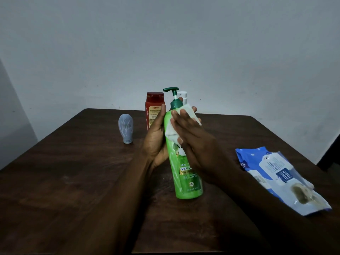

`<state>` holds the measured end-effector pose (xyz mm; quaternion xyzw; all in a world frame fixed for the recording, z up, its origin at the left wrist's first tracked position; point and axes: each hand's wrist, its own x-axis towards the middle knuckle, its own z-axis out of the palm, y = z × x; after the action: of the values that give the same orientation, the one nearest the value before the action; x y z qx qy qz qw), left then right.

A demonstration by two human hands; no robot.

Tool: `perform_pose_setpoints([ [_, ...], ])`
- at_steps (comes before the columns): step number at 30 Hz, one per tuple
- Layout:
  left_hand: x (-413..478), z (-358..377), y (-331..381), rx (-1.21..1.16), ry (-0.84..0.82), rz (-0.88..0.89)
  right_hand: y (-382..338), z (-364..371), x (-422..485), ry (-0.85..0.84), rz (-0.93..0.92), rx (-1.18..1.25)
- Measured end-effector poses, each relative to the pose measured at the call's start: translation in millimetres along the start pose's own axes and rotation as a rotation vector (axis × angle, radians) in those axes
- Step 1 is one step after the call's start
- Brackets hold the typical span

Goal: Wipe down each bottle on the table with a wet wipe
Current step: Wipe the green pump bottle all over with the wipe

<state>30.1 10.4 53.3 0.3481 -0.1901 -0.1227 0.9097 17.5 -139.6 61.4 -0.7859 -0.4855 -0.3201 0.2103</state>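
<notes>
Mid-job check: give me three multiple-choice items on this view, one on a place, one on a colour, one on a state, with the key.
1. The wipes pack lies:
A) on the table, right of the green bottle
B) on the floor
C) on top of a bottle

2. The green bottle's pump head is:
A) white
B) dark green
C) red

3. The green bottle is:
A) lying flat, untouched
B) standing upright, untouched
C) held tilted by the left hand while the right hand presses the wet wipe on it

Key:
1 A, the blue pack rests flat on the wood near the right edge.
2 B, the pump and collar are a darker green than the body.
3 C, left fingers curl round the leaning body, and right fingers lie straight over the white wipe.
</notes>
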Motion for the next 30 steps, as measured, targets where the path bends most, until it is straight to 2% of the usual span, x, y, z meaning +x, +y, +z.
perform_pose_setpoints([
  [5, -1.3, 2.2, 0.6, -0.107, -0.024, -0.002, 5.7, 1.1, 15.0, -0.002, 0.054, 0.006],
  [7, -2.3, 2.7, 0.6, -0.067, -0.007, 0.005, 6.0, 0.8, 13.9, -0.010, 0.032, -0.003],
  [13, 3.9, -10.2, -0.7, -0.014, -0.003, -0.010, 2.0, -4.0, -29.3, -0.208, -0.167, -0.128],
  [17, 5.8, -9.1, -2.5, -0.002, -0.010, 0.054, -5.0, -11.9, -66.0, -0.332, -0.344, -0.256],
  [21, 5.5, -8.2, -4.6, -0.033, -0.014, 0.061, -4.7, -14.6, -74.4, -0.370, -0.420, -0.283],
  [27, 6.0, -10.9, -1.9, -0.050, 0.026, -0.059, 1.1, -9.2, -26.0, -0.262, -0.291, -0.192],
  [30, 3.3, -9.0, 2.2, -0.067, 0.013, -0.059, 5.2, -8.6, 4.3, -0.184, -0.208, -0.115],
])
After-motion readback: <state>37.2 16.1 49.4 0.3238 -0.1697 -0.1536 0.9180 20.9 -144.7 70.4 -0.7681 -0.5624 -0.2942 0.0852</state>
